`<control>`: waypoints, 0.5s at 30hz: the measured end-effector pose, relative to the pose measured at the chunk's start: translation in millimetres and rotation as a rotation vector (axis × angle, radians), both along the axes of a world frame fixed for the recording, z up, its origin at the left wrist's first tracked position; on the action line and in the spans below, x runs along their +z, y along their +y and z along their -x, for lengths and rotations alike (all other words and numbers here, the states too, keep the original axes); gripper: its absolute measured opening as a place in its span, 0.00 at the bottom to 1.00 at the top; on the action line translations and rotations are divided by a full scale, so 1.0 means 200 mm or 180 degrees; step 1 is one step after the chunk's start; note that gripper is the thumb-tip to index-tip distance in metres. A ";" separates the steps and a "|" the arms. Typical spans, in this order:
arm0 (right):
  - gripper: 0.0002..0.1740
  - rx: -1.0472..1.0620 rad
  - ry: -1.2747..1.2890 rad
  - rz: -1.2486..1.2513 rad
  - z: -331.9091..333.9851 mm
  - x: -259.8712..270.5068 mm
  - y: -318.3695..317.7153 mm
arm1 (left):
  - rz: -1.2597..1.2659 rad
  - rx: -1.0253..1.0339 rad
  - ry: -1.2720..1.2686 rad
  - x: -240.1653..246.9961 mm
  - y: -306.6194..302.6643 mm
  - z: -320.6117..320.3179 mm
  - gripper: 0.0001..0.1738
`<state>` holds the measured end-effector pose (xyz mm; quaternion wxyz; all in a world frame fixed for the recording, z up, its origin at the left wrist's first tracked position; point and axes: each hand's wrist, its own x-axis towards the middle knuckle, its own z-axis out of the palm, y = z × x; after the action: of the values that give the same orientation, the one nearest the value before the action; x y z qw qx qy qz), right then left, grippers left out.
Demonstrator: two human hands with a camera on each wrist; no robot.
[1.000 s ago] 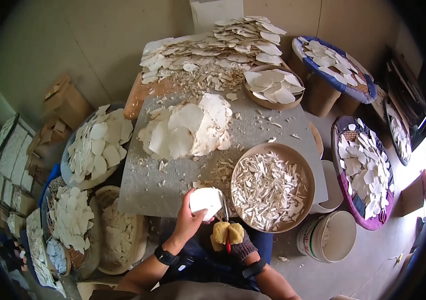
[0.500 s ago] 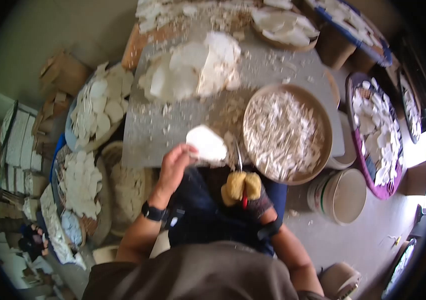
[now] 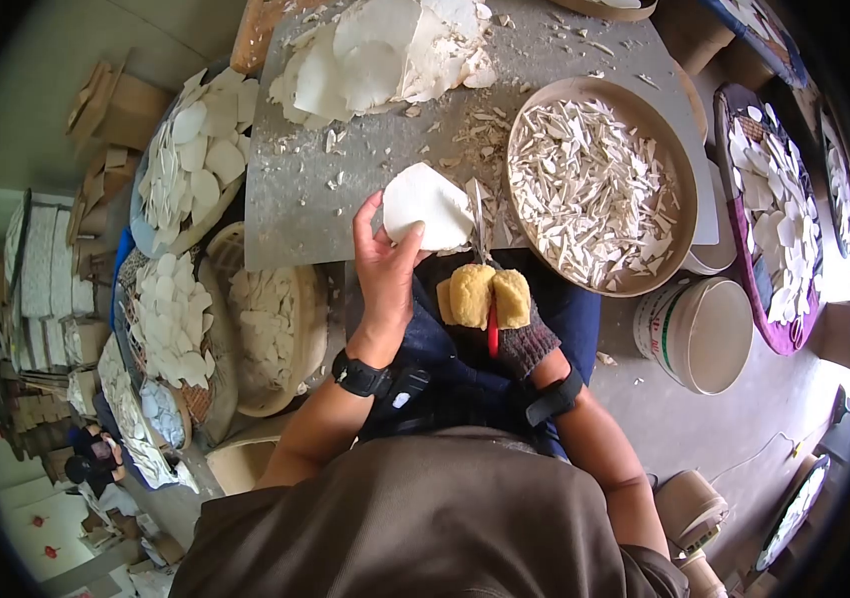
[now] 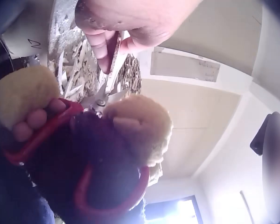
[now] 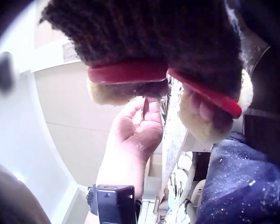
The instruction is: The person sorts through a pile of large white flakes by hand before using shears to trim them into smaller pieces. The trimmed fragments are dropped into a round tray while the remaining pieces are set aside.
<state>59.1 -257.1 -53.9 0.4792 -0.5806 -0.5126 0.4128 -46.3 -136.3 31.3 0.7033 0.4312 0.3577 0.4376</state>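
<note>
My left hand (image 3: 385, 264) pinches a flat white slice (image 3: 427, 204), rounded with some straight edges, thumb on its upper face. Its right edge meets the metal blades of the scissors (image 3: 478, 227). My right hand (image 3: 527, 344), in a dark knitted glove, grips these scissors by red handles padded with thick yellow sponge (image 3: 470, 297). In the left wrist view the slice (image 4: 114, 63) appears edge-on above the spread scissor blades (image 4: 100, 101). Bare fingertips (image 4: 36, 119) poke from the glove around one handle. The right wrist view shows the red handle (image 5: 126, 73) close up.
A round tray (image 3: 689, 184) of white offcuts stands on the grey table (image 3: 285, 219) beside the scissors. Larger white sheets (image 3: 365, 60) lie farther back. Baskets of slices (image 3: 171, 319) flank the left side. A white bucket (image 3: 694, 334) and a purple-rimmed basket (image 3: 789, 344) stand right.
The head view has tilted down, so the table sits higher in it. Half a second ago my left hand held the slice at its left edge; now the thumb lies across its face.
</note>
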 end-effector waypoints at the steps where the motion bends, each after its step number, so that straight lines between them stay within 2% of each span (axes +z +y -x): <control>1: 0.19 -0.0013 -0.0096 -0.0010 -0.01 0.04 0.00 | -0.0025 0.0016 0.0021 0.00 -0.01 -0.01 0.32; 4: 0.21 -0.0072 -0.0180 -0.0014 -0.04 0.14 0.00 | -0.0085 0.0038 -0.0004 0.02 -0.03 -0.03 0.32; 8: 0.20 -0.0475 0.1046 0.0189 -0.04 0.24 -0.02 | -0.0057 0.0022 0.0228 0.01 -0.01 -0.05 0.33; 11: 0.17 -0.0124 -0.1527 -0.0831 -0.10 0.29 -0.03 | -0.0024 -0.0195 0.0509 -0.02 0.06 -0.01 0.34; 14: 0.15 -0.0188 -0.0949 -0.0642 -0.08 0.26 -0.05 | 0.0080 -0.0235 0.0507 -0.05 0.14 0.02 0.36; 15: 0.14 -0.0134 -0.1464 -0.0782 -0.07 0.25 -0.06 | 0.0120 -0.0165 0.0496 -0.05 0.15 0.04 0.36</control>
<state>73.1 -268.7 -3.1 0.4255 -0.6072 -0.6422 0.1945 -53.6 -105.7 21.8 0.6924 0.4598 0.4082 0.3775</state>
